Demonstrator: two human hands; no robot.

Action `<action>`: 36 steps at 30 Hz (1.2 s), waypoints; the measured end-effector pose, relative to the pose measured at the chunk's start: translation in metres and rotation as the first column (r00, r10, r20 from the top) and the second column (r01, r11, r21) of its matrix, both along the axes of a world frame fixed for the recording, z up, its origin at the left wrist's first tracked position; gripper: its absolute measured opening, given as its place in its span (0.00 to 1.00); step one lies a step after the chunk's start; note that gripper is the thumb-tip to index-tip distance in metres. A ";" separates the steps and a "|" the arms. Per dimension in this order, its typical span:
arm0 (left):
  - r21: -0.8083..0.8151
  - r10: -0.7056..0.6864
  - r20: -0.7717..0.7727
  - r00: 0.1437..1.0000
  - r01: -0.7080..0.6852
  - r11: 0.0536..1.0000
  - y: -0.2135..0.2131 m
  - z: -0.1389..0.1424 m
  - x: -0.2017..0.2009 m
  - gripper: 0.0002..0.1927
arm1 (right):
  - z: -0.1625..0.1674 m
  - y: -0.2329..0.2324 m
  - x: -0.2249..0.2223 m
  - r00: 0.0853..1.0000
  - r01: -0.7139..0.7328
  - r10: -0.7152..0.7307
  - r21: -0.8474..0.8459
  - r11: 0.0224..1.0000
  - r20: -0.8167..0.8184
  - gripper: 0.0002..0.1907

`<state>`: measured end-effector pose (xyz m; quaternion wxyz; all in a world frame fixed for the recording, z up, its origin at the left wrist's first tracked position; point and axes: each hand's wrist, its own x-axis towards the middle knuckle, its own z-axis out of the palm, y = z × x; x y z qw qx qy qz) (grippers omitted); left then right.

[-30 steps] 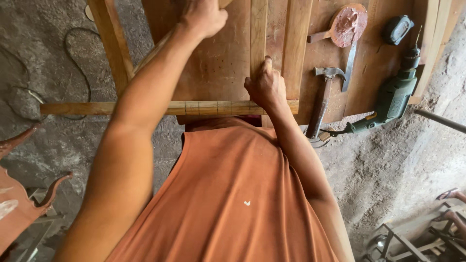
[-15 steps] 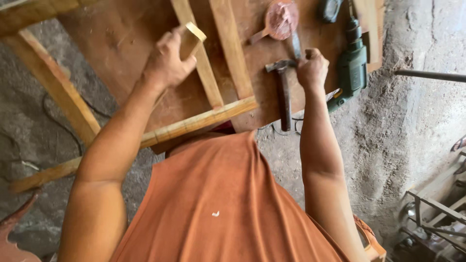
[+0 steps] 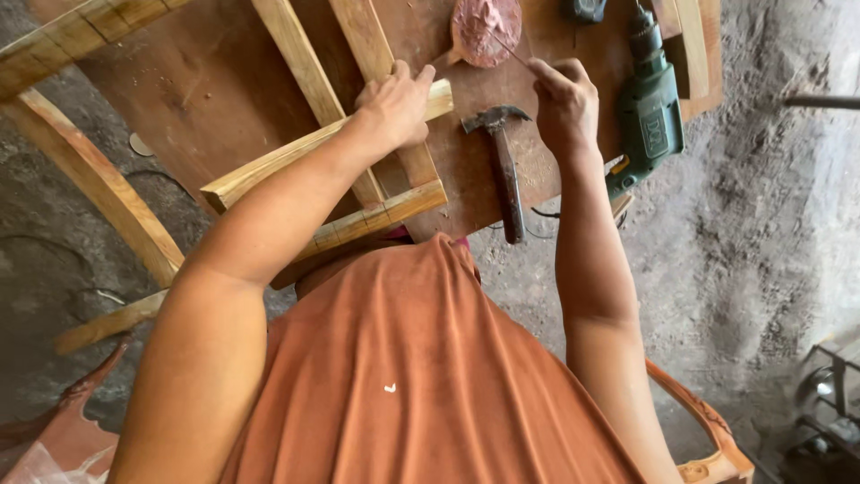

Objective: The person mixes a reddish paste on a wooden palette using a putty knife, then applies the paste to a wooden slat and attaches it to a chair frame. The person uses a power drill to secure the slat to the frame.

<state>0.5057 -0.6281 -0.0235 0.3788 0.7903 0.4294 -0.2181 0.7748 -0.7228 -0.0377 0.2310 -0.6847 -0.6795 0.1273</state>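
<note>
The left hand (image 3: 394, 103) is clamped on a slat (image 3: 313, 152) laid across the wooden frame (image 3: 358, 220), at eleven o'clock on the worktop (image 3: 206, 90). The right hand (image 3: 564, 99) pinches a thin nail (image 3: 506, 47) by the pink dish (image 3: 484, 31) at twelve. This looks like nail-fetching; the nail must reach the slat, then the hammer (image 3: 503, 170) at one o'clock, left of the drill (image 3: 649, 108).

- Brown wooden board (image 3: 206, 90) serves as the bench top, over bare ground.
- Hammer (image 3: 503, 170) lies near the board's middle.
- Green drill (image 3: 652, 108) lies right of the hammer.
- Pinkish dish (image 3: 485, 29) sits above the hammer.
- Wooden frame (image 3: 358, 170) rests left of the hammer.
</note>
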 end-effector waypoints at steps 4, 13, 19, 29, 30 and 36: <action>0.088 -0.022 -0.020 1.000 0.024 0.996 -0.004 -0.017 0.004 0.49 | -0.008 0.009 -0.005 0.996 -0.083 0.082 0.038 0.996 0.033 0.15; 0.083 -0.076 -0.114 0.991 0.086 0.993 -0.008 -0.021 0.009 0.53 | -0.013 0.021 0.008 0.993 -0.091 0.086 -0.065 0.994 -0.081 0.14; 0.106 -0.049 -0.097 0.994 0.060 0.993 -0.011 -0.024 0.007 0.51 | -0.019 0.026 0.000 0.988 -0.141 0.132 -0.124 0.982 -0.077 0.13; 0.190 0.057 0.244 0.968 -0.106 0.976 -0.007 -0.004 -0.044 0.29 | 0.042 -0.001 -0.012 0.677 0.059 -0.326 -0.393 0.918 -0.660 0.13; 0.240 0.082 0.357 0.931 -0.176 0.955 -0.011 0.001 -0.062 0.29 | 0.054 -0.011 -0.021 0.623 0.044 -0.323 -0.380 0.924 -0.713 0.13; 0.374 0.101 0.747 0.657 -0.541 0.753 -0.042 0.034 -0.146 0.27 | 0.109 -0.051 -0.118 0.644 -0.125 -0.149 -0.295 0.947 -0.750 0.14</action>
